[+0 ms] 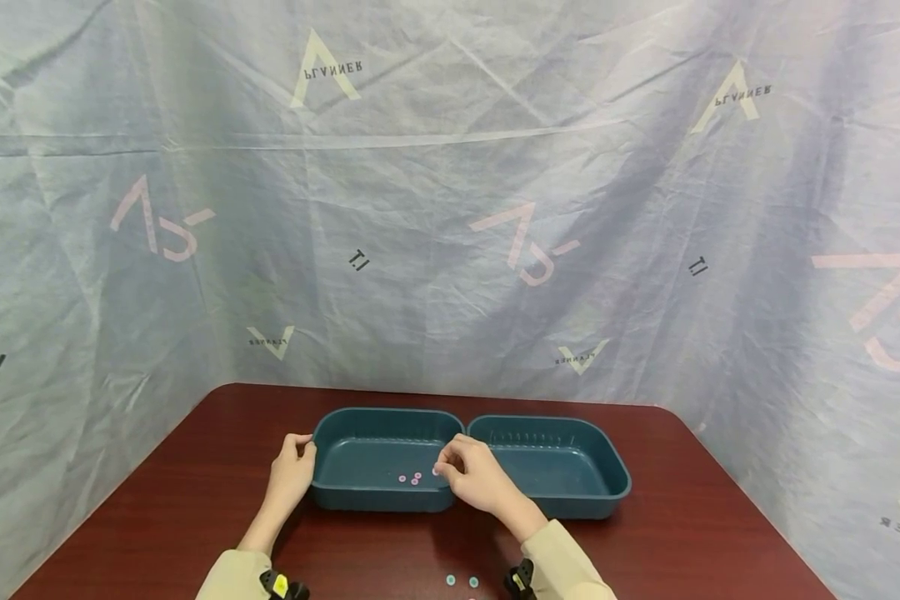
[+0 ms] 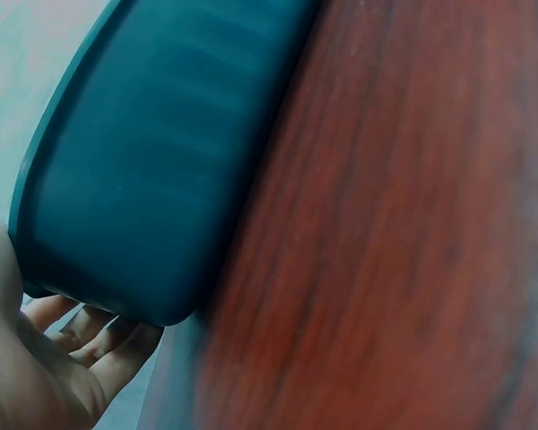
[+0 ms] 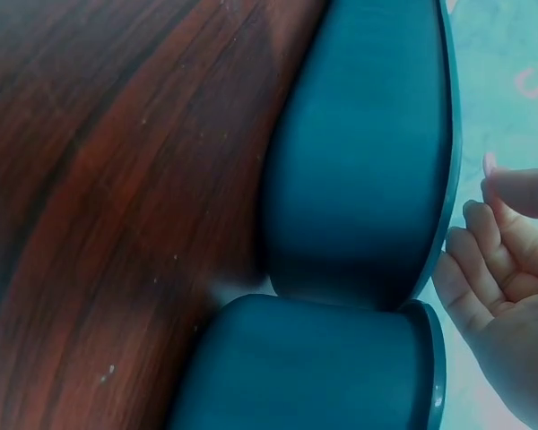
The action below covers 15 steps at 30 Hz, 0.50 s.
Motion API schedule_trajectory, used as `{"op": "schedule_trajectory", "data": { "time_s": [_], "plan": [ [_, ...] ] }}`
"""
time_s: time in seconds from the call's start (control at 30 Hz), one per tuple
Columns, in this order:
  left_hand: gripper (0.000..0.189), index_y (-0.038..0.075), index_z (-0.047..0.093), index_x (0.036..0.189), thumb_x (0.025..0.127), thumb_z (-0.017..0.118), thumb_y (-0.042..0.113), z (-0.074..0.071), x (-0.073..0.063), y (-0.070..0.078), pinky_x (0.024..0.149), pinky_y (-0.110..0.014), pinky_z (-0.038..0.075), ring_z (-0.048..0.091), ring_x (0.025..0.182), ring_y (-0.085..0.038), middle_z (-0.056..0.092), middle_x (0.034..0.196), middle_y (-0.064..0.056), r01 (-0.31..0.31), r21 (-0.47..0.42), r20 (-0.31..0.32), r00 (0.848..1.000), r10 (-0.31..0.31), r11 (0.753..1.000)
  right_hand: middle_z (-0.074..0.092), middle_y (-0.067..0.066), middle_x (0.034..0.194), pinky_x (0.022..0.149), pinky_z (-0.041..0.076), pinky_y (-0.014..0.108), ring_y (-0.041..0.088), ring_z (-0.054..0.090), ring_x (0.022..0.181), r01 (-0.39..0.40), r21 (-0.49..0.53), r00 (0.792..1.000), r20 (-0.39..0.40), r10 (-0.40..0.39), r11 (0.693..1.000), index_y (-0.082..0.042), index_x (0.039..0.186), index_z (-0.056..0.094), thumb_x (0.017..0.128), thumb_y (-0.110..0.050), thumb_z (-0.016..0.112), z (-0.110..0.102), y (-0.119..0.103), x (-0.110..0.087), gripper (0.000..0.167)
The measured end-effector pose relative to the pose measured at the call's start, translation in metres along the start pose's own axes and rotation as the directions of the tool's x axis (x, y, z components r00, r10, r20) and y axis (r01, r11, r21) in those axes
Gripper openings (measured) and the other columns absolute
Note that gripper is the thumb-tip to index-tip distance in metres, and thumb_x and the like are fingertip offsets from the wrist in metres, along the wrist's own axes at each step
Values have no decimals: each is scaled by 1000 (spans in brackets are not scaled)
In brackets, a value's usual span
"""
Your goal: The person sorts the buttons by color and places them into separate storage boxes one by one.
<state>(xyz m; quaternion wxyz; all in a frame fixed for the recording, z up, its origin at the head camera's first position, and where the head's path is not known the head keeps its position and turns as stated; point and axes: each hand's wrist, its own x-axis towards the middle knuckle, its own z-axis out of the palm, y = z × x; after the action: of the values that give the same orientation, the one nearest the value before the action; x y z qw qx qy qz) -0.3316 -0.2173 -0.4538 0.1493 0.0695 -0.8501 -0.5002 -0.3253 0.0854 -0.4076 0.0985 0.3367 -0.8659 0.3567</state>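
Note:
At the left end of a dark teal tray (image 1: 382,500), my left hand (image 1: 291,475) grips the rim. In the left wrist view its fingers (image 2: 117,349) lie against the outside of the tray's end wall. My right hand (image 1: 476,475) is above the same tray's right end, pinching a small pink disc (image 3: 489,164) between thumb and forefinger. Three more pink discs, one of them a loose disc (image 1: 402,478), lie on the floor of this tray, each with a dark spot at its centre.
A second teal tray (image 1: 577,506) stands close beside the first, on the right. Near the front of the dark red table (image 1: 690,517) lie two small blue-green discs, one a light disc (image 1: 451,580), and a pink one cut by the frame. A printed cloth (image 1: 420,317) hangs behind.

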Motion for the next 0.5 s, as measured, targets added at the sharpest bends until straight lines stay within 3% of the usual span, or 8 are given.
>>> {"op": "schedule_trajectory", "data": {
  "time_s": [0.23,0.5],
  "plan": [
    [36,-1,42,128,101,33,22,0,1,-1,74,-38,42,54,96,-32,53,120,-27,2,7,6,1000,-2,1000,50,-6,77,57,40,20,4,42,61,4,-11,1000,-11,-4,1000,-16,84,62,93,-15,59,3,1,5,9],
    [36,-1,42,129,101,34,21,1,1,-3,80,-43,42,53,104,-35,52,123,-27,8,3,-3,1000,-7,1000,50,-4,76,58,39,20,5,41,63,16,-51,1000,-13,-17,999,-13,82,62,91,-12,60,10,7,11,10]
  ]
}}
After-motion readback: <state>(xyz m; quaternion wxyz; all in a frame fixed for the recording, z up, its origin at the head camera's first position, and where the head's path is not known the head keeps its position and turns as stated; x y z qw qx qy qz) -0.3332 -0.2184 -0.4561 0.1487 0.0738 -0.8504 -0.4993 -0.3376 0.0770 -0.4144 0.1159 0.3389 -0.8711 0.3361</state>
